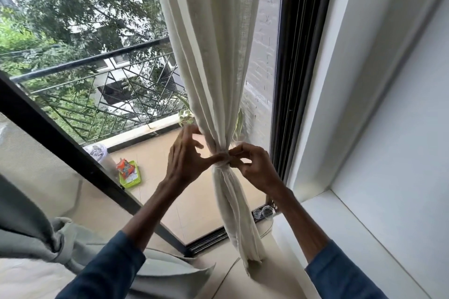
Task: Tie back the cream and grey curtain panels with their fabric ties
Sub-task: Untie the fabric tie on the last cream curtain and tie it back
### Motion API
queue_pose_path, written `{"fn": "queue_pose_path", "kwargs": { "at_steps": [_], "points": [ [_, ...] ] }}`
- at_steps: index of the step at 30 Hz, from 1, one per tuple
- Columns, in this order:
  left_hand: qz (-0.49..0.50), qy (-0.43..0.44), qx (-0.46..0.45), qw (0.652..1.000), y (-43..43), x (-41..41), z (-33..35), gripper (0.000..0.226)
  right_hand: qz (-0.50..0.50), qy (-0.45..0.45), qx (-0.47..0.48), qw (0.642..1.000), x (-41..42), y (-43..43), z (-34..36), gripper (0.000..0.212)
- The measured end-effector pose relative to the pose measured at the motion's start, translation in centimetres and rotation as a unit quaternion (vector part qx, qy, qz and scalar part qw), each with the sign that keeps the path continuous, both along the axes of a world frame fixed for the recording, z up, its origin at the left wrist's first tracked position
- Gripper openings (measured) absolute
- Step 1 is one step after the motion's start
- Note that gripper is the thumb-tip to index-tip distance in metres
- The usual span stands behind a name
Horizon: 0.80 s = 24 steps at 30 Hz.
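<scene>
The cream curtain panel [213, 56] hangs in front of the window and is gathered into a narrow waist by a cream fabric tie [222, 159]. Below the tie the cloth falls twisted to the sill. My left hand [187, 155] is at the left of the waist, its thumb pressed against the tie and the other fingers spread upward. My right hand [252, 165] is at the right of the waist, fingertips pinching the tie. A grey curtain panel [31, 221] lies bunched at the lower left, tied with a knotted grey strip [64, 238].
A dark window frame [291, 80] stands just right of the curtain, with a white wall recess and ledge [364, 177] beyond. A slanted dark frame bar [80, 160] crosses at left. Outside are a balcony railing [97, 60], a green tray [132, 176] and trees.
</scene>
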State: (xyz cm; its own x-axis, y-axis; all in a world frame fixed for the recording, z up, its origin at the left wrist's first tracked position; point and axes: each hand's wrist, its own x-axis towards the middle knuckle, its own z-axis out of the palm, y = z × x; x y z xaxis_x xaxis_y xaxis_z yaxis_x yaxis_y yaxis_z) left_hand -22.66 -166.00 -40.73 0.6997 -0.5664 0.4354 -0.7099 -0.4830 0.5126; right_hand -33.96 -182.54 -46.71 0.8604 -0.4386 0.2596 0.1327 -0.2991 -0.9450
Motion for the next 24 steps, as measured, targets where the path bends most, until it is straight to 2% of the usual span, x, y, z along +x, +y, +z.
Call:
{"fn": "queue_pose_path", "kwargs": {
  "at_steps": [2,4,6,8,11,15,18,21,24],
  "points": [
    [-0.063,0.083,0.023,0.994,-0.2,1.0,-0.5,0.052,0.017,0.005,0.013,1.0,-0.2,0.2,-0.2,0.022],
    [-0.1,0.104,0.048,0.988,-0.5,1.2,-1.0,0.029,0.012,0.005,0.016,1.0,0.0,0.2,-0.5,0.03],
    [-0.125,0.1,0.038,0.986,-0.6,1.1,-1.3,0.021,0.012,0.018,0.03,0.999,0.1,-0.2,-0.4,0.036],
    [-0.148,0.084,0.02,0.985,-0.8,1.3,-1.5,0.023,0.028,0.031,0.035,0.999,0.3,-0.8,0.1,0.04],
    [-0.166,0.127,-0.023,0.978,-0.7,2.1,-2.2,0.03,0.054,0.037,0.002,0.998,0.5,-1.4,0.2,0.023],
    [-0.18,0.155,-0.041,0.97,-0.9,1.8,-2.9,0.011,0.047,0.037,0.005,0.998,0.9,-1.6,0.4,0.033],
    [-0.198,0.165,-0.057,0.965,-1.3,1.3,-2.7,0.012,0.051,0.028,-0.004,0.998,1.0,-1.8,0.6,0.029],
    [-0.172,0.172,-0.062,0.968,-1.7,1.9,-2.8,0.012,0.036,0.028,-0.002,0.999,1.4,-2.2,0.5,0.02],
    [-0.112,0.148,-0.071,0.98,-2.2,1.9,-3.2,0.019,0.015,0.004,-0.02,1.0,1.8,-2.3,0.5,0.02]
  ]
}}
